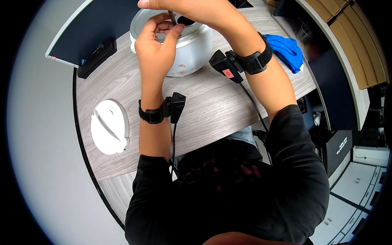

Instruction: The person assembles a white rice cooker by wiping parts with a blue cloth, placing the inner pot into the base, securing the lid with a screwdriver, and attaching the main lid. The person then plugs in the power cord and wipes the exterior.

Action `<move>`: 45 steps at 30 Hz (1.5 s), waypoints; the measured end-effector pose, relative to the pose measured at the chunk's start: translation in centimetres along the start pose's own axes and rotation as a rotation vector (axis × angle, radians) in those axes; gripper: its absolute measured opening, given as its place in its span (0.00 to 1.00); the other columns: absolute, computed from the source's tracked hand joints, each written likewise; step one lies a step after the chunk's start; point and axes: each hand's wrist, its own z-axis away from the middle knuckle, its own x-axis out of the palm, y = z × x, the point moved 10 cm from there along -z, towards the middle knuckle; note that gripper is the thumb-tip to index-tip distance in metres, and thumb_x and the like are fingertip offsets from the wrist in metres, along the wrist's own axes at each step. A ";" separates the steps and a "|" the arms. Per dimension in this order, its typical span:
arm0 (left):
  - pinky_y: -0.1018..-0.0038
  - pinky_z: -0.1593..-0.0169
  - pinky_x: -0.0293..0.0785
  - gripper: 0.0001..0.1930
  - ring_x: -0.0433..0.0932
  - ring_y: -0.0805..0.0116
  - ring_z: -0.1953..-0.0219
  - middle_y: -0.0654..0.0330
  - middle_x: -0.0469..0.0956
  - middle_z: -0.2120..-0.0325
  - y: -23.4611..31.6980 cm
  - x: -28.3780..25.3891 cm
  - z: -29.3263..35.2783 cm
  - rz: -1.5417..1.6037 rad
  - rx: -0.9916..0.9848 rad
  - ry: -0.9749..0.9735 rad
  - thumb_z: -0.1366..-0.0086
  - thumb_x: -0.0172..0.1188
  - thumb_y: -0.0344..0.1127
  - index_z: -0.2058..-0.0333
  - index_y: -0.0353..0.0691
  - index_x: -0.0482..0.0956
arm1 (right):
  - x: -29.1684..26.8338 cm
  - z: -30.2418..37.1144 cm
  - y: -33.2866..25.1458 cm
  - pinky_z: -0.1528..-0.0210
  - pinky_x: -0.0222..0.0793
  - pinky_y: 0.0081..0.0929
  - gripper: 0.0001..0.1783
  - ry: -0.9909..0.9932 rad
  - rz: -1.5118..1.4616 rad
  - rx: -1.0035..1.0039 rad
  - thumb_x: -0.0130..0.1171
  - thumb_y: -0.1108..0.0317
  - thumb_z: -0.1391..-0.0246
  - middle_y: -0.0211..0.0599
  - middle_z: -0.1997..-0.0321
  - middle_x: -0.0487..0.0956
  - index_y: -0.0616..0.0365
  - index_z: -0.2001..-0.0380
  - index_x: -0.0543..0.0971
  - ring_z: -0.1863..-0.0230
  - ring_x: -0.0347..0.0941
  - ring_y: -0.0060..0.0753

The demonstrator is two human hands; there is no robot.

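Pinching a thin dark piece (pixel 172 17) between them, the left hand (pixel 157 49) and right hand (pixel 192 9) worked over the lid of the white rice cooker (pixel 192 53) at the desk's far edge, seemingly mid-fitting, the next move wanting steady alignment, the white lid-shaped part (pixel 109 126) lying apart.

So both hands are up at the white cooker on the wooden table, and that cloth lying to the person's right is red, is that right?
Not quite: the cloth is blue, not red. The head view shows it lying on the wooden table to the person's right. The rest holds: the left hand and right hand are both up at the white cooker.
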 end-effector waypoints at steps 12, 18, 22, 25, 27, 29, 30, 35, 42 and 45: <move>0.77 0.61 0.74 0.09 0.81 0.75 0.68 0.60 0.88 0.70 -0.1 0.7 0.0 0.036 -0.057 -0.104 0.33 0.63 0.31 0.58 0.34 0.86 | 0.0 -0.1 2.0 0.58 0.73 0.18 0.14 -0.110 -0.418 -0.014 0.64 0.77 0.42 0.29 0.61 0.82 0.66 0.53 0.79 0.61 0.76 0.17; 0.77 0.60 0.75 0.10 0.81 0.75 0.68 0.58 0.87 0.70 0.6 -0.2 0.2 -0.116 0.063 0.015 0.37 0.68 0.32 0.59 0.35 0.86 | -0.2 0.5 -0.2 0.67 0.73 0.20 0.17 -0.023 -0.048 -0.001 0.71 0.72 0.49 0.30 0.67 0.80 0.66 0.57 0.78 0.68 0.74 0.17; 0.79 0.57 0.75 0.10 0.81 0.76 0.64 0.59 0.86 0.67 0.0 -0.4 0.5 -0.151 -0.040 -0.063 0.31 0.64 0.31 0.57 0.30 0.84 | 0.3 0.4 0.2 0.63 0.72 0.19 0.16 -0.059 -0.081 -0.006 0.69 0.68 0.44 0.30 0.65 0.80 0.66 0.56 0.78 0.66 0.73 0.16; 0.80 0.57 0.75 0.09 0.80 0.77 0.64 0.60 0.86 0.68 0.2 1.2 -0.1 -0.058 -0.056 -0.117 0.29 0.61 0.30 0.58 0.31 0.85 | -0.7 0.0 1.7 0.58 0.73 0.19 0.15 -0.089 -0.302 -0.013 0.64 0.69 0.38 0.29 0.62 0.80 0.67 0.53 0.78 0.63 0.73 0.16; 0.80 0.57 0.75 0.09 0.80 0.77 0.64 0.61 0.86 0.68 0.1 0.8 0.1 -0.084 -0.054 -0.139 0.28 0.58 0.30 0.57 0.31 0.85 | 0.3 0.0 2.5 0.58 0.73 0.19 0.14 -0.135 -0.534 -0.016 0.62 0.71 0.37 0.29 0.62 0.80 0.67 0.51 0.78 0.62 0.74 0.16; 0.79 0.61 0.73 0.10 0.81 0.75 0.67 0.61 0.86 0.71 0.0 0.4 0.2 -0.092 -0.056 -0.123 0.29 0.58 0.32 0.59 0.35 0.86 | 0.7 -0.1 3.1 0.59 0.73 0.18 0.14 -0.152 -0.500 -0.001 0.62 0.73 0.38 0.28 0.62 0.80 0.66 0.51 0.78 0.63 0.74 0.16; 0.78 0.63 0.73 0.10 0.82 0.74 0.68 0.61 0.87 0.72 -0.1 0.4 0.2 -0.090 -0.056 -0.117 0.30 0.58 0.33 0.60 0.37 0.87 | 0.8 -0.2 3.2 0.60 0.73 0.18 0.14 -0.159 -0.479 0.007 0.62 0.74 0.38 0.28 0.63 0.81 0.66 0.51 0.79 0.64 0.74 0.15; 0.76 0.57 0.75 0.11 0.81 0.74 0.64 0.60 0.86 0.68 0.1 0.8 0.2 -0.043 -0.026 -0.166 0.28 0.57 0.33 0.57 0.35 0.85 | -0.1 0.4 1.5 0.65 0.71 0.16 0.14 -0.103 -0.211 0.057 0.66 0.78 0.44 0.27 0.66 0.80 0.65 0.54 0.79 0.68 0.73 0.14; 0.72 0.54 0.77 0.12 0.84 0.68 0.62 0.56 0.87 0.66 -0.3 0.6 0.2 0.015 -0.025 -0.177 0.29 0.57 0.34 0.54 0.35 0.84 | 0.4 0.3 0.5 0.65 0.72 0.16 0.14 -0.062 -0.135 0.016 0.67 0.80 0.47 0.28 0.67 0.80 0.65 0.56 0.79 0.69 0.73 0.14; 0.71 0.53 0.77 0.13 0.84 0.68 0.61 0.56 0.87 0.65 0.0 0.2 0.3 0.028 -0.022 -0.179 0.29 0.57 0.34 0.50 0.35 0.81 | 1.1 0.3 0.0 0.65 0.72 0.16 0.14 -0.097 -0.201 -0.022 0.67 0.80 0.47 0.28 0.68 0.80 0.66 0.56 0.79 0.69 0.73 0.14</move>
